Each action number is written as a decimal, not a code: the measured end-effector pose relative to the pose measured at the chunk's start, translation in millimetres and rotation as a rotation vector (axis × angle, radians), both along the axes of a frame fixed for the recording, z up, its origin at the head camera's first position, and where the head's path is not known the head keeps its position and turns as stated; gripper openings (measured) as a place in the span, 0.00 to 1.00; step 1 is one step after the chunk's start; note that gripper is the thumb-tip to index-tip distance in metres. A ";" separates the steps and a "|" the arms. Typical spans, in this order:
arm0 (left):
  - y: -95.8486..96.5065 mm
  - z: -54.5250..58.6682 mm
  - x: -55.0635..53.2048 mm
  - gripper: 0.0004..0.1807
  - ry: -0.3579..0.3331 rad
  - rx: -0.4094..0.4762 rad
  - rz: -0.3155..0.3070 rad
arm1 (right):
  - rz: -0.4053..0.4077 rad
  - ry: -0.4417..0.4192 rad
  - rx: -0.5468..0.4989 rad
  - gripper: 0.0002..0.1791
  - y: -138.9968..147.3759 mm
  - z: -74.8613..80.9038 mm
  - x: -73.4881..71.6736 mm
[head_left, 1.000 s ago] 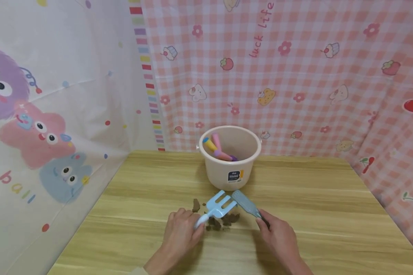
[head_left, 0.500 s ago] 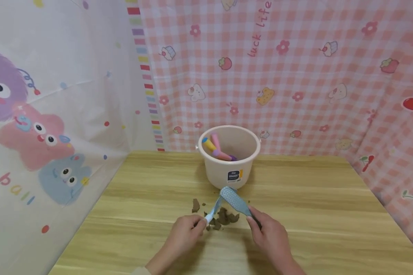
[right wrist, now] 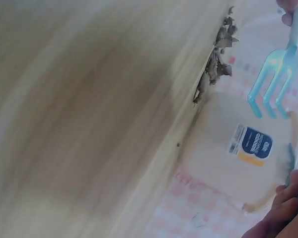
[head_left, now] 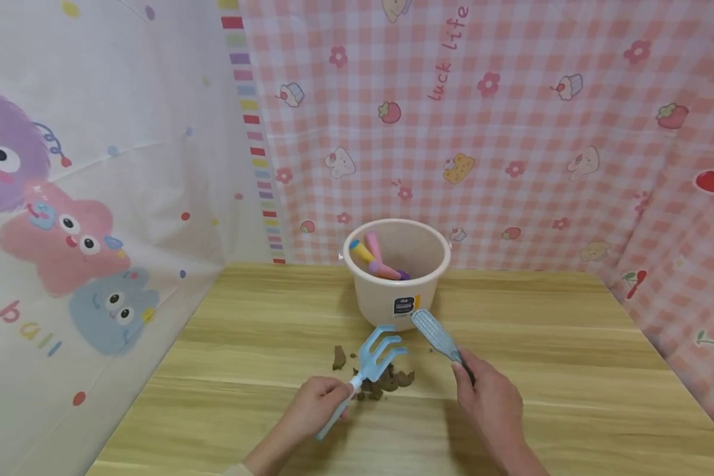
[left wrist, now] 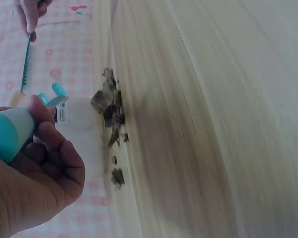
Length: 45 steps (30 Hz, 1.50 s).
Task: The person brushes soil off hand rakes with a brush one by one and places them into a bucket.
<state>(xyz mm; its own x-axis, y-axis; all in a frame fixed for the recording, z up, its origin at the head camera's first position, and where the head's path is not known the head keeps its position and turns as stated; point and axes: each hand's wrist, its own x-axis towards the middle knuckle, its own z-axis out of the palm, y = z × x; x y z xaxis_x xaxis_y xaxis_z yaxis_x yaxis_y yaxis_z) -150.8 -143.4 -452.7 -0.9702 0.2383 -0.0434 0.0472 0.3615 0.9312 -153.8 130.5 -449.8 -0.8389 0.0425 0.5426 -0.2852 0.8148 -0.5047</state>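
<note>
My left hand (head_left: 317,404) grips the handle of a light-blue three-tined hand fork (head_left: 373,360), its tines raised over the brown clods and pointing towards the bucket. In my right hand (head_left: 492,402) is a grey-blue brush (head_left: 436,332) with a dark handle, its textured face showing in the head view and its bristles in the left wrist view. The brush head overlaps the bucket's lower front, apart from the fork. Several crumbly brown clods (left wrist: 109,101) lie on the table below the fork. Part of the pile is hidden behind the tines in the head view.
A cream bucket (head_left: 369,301) with a label stands behind the clods. Inside it are yellow, pink and purple tool handles (head_left: 373,254). The wood-grain table (head_left: 571,370) ends at a pink checked cloth (head_left: 512,132) behind and a white printed cloth (head_left: 172,165) at left.
The fork swung to the right against the brush, then turned back with its curved tines showing. The brush crossed left over the fork, then drew away to the right.
</note>
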 end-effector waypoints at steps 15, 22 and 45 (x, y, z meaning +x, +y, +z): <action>6.9 4.1 -0.5 0.19 -0.144 0.207 -0.058 | 0.062 0.079 0.094 0.16 -6.8 -15.9 2.8; -2.9 15.8 -1.4 0.16 -0.024 0.057 0.062 | -0.015 -0.021 -0.004 0.16 14.4 -10.7 0.6; 29.7 134.0 -94.1 0.19 0.398 -0.404 0.023 | -0.044 -0.081 -0.129 0.19 20.5 -2.3 6.7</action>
